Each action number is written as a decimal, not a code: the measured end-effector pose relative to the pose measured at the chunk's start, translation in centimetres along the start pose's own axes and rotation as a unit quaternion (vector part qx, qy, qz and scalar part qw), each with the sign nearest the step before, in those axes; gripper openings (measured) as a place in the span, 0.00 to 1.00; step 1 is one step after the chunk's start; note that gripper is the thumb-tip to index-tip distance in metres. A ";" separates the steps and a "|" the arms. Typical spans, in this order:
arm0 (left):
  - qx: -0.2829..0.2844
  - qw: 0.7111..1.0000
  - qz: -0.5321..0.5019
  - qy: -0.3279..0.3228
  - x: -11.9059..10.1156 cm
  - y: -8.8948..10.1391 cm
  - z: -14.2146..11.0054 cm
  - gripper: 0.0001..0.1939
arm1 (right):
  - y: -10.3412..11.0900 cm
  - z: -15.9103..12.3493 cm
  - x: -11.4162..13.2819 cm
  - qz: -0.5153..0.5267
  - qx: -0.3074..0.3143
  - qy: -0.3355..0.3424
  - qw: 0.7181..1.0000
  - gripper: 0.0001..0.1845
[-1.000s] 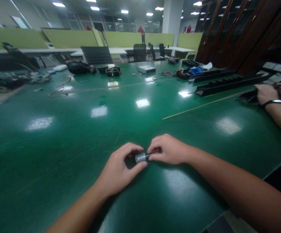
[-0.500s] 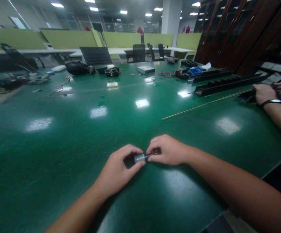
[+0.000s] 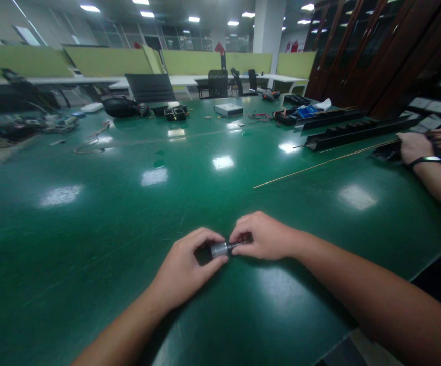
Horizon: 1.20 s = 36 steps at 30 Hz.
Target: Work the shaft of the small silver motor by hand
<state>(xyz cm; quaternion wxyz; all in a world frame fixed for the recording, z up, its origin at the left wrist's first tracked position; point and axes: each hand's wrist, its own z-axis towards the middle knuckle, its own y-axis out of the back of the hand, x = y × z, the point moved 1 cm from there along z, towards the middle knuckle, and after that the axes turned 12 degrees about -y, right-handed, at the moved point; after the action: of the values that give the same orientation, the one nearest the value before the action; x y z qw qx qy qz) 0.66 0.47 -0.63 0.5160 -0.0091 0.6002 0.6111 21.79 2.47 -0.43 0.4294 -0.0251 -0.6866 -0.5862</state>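
Near the front of the green table, my left hand grips a short silver cylinder between thumb and fingers. The cylinder lies roughly level, and it looks like a small metal motor, though its kind is not certain. My right hand pinches a thin dark part at the cylinder's right end. A slim rod-like piece shows between the right fingers, but most of it is hidden by them. Both hands are close together, low over the tabletop.
A thin yellowish rod reaches across the right side to a co-worker's hand. Black metal channels lie at the back right. Farther off are a white box, a black case and, at the left, a cable.
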 end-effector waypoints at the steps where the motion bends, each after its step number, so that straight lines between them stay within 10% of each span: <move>1: 0.000 1.000 0.000 0.000 0.0 0.0 0.0 0.09 | 0.0 0.0 0.0 0.001 0.000 0.000 1.000 0.08; 36: 0.010 1.000 0.005 0.003 -0.3 0.2 -0.1 0.09 | 0.4 -0.2 0.0 -0.011 0.003 -0.003 1.000 0.08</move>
<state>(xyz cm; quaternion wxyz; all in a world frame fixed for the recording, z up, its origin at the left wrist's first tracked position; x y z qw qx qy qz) 0.64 0.32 -0.37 0.5109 -0.0025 0.6081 0.6076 22.15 2.45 -0.09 0.4214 -0.0177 -0.6898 -0.5885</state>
